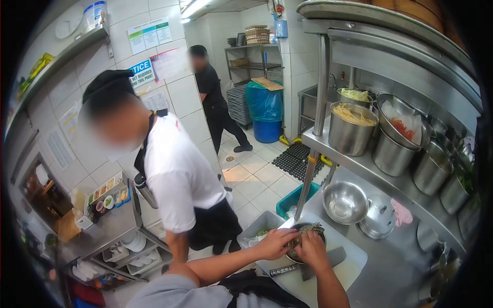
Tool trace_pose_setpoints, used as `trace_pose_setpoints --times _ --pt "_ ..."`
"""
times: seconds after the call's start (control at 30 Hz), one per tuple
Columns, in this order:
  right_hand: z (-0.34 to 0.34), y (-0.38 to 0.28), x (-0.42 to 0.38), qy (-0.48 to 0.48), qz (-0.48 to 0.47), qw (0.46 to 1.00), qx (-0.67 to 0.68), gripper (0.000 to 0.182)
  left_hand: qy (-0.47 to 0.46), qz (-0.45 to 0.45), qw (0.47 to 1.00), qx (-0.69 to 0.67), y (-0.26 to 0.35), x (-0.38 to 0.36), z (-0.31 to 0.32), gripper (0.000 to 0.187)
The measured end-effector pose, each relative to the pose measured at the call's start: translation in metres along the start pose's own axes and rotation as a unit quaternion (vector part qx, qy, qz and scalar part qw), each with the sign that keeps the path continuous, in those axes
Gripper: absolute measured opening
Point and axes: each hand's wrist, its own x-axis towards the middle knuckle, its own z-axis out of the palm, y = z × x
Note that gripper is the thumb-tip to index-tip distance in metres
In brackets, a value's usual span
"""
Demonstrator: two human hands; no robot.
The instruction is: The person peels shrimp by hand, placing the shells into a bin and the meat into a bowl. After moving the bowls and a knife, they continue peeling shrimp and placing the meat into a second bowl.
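The crab (307, 232) sits in a small bowl (292, 255) on the cutting board (346, 269), near edge of counter. Your left hand (277, 242) & right hand (311, 250) both clamp it. Looks like prep/cleaning step; next needs firm hold, cleaver (308, 267) w/in reach. Co-worker (179, 179) stands left.

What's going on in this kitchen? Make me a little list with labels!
place: kitchen with white tiled walls
left hand: grips the rim of a small bowl
right hand: inside that bowl, on a crab
under the bowl: white cutting board with a cleaver
nearby: empty steel bowl, pot lid
shelf above: steel pots, one with noodles
other people: one in a white shirt, one in black
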Motion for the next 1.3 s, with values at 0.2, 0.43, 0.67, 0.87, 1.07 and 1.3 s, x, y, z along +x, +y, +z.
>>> trace_pose_setpoints --times 0.2,0.43,0.67,0.87,1.07,1.3 --pt "-0.034 0.019 -0.014 -0.01 0.041 0.976 0.216 0.043 0.133 0.047 0.99 -0.001 0.021 0.035 0.017 0.042" --pt "-0.075 0.009 0.007 -0.014 0.061 0.978 0.199 0.033 0.114 0.031 0.988 -0.097 0.025 0.062 -0.028 0.024" --pt "-0.061 -0.012 0.074 -0.135 0.078 0.974 0.162 0.036 0.014 -0.14 0.9 -0.413 -0.036 0.06 -0.052 0.018" --pt "-0.001 -0.045 0.149 -0.143 0.087 0.982 0.092 0.031 -0.03 -0.092 0.88 -0.465 -0.131 0.07 -0.082 0.019" --pt "0.096 -0.068 0.198 -0.18 0.109 0.977 -0.018 0.029 -0.128 -0.031 0.95 -0.284 -0.245 0.058 -0.07 0.028" --pt "0.138 -0.06 0.266 -0.141 0.112 0.977 -0.118 0.02 -0.172 0.04 0.975 -0.132 -0.313 0.11 -0.097 0.023"
